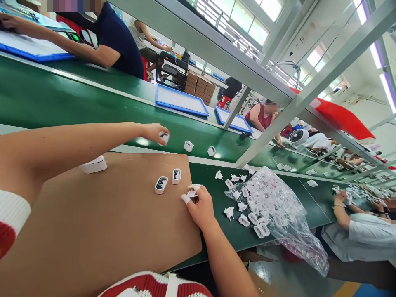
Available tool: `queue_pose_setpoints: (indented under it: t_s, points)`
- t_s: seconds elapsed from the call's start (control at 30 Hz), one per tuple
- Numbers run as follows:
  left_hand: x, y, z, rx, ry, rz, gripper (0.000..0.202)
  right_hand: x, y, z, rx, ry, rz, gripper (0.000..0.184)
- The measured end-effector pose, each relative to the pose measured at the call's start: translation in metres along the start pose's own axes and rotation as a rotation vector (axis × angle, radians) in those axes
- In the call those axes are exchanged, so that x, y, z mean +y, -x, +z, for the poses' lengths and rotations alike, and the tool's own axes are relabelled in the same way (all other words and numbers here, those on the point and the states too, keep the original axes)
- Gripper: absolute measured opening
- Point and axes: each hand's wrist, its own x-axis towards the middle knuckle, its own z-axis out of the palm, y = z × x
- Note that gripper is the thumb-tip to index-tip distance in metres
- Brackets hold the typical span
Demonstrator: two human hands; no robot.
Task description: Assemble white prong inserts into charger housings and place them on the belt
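My left hand (153,133) reaches out over the green belt, its fingers closed on a white oval plastic housing (164,137). Two similar open-topped housings, a nearer one (188,145) and a farther one (211,151), stand on the belt to its right. By the right edge of the brown cardboard, my right hand (201,205), with white covers on its fingertips, pinches a small white plug piece (192,193), partly hidden by the fingers. Two white oval housings with dark insides, one (161,185) and another (176,176), stand on the cardboard between my hands.
Loose white plug pieces (229,213) and a clear plastic bag (278,202) full of them lie right of the cardboard (123,222). A white case (94,165) sits under my left forearm. A metal post (256,144) rises beyond. Blue-rimmed trays (181,100) and co-workers are around.
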Motion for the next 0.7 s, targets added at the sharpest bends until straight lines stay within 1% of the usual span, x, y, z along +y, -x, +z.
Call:
queue_pose_setpoints:
  t_s: [0.07, 0.1, 0.17, 0.2, 0.3, 0.33, 0.4, 0.47, 0.5, 0.57, 0.6, 0.63, 0.67, 0.7]
  points:
    - [0.030, -0.016, 0.009, -0.148, 0.003, 0.063, 0.070, 0.000, 0.000, -0.001, -0.001, -0.043, 0.007, 0.021]
    - [0.044, -0.023, 0.013, -0.203, 0.008, 0.092, 0.074, 0.001, 0.001, -0.001, -0.002, -0.070, 0.016, 0.020]
    - [0.068, -0.032, 0.024, -0.282, 0.012, 0.141, 0.076, 0.002, 0.000, -0.001, -0.007, -0.131, 0.050, 0.022]
    - [0.077, -0.034, 0.028, -0.304, 0.014, 0.155, 0.075, 0.003, -0.001, -0.001, -0.008, -0.169, 0.076, 0.027]
    - [0.091, -0.036, 0.035, -0.322, 0.008, 0.149, 0.073, 0.005, -0.004, -0.002, 0.000, -0.317, 0.179, 0.042]
    - [0.092, -0.035, 0.034, -0.317, 0.004, 0.135, 0.074, 0.005, -0.006, -0.003, 0.007, -0.374, 0.218, 0.044]
    - [0.094, -0.027, 0.024, -0.293, -0.002, 0.112, 0.074, 0.003, -0.008, -0.006, 0.016, -0.493, 0.304, 0.043]
    - [0.097, -0.012, 0.008, -0.257, 0.004, 0.125, 0.071, -0.003, -0.009, -0.009, 0.022, -0.616, 0.395, 0.046]
    - [0.099, 0.000, -0.002, -0.238, 0.012, 0.143, 0.069, -0.007, -0.009, -0.011, 0.029, -0.677, 0.435, 0.049]
    - [0.104, 0.031, -0.018, -0.215, 0.032, 0.189, 0.063, -0.014, -0.009, -0.014, 0.052, -0.771, 0.487, 0.052]
    - [0.108, 0.050, -0.023, -0.219, 0.041, 0.212, 0.061, -0.017, -0.009, -0.015, 0.060, -0.801, 0.498, 0.052]
    - [0.111, 0.072, -0.024, -0.233, 0.048, 0.239, 0.057, -0.020, -0.008, -0.016, 0.062, -0.821, 0.502, 0.051]
    - [0.114, 0.094, -0.022, -0.250, 0.053, 0.282, 0.053, -0.022, -0.007, -0.017, 0.056, -0.832, 0.501, 0.050]
    - [0.116, 0.117, -0.015, -0.245, 0.058, 0.330, 0.047, -0.023, -0.006, -0.018, 0.045, -0.836, 0.498, 0.049]
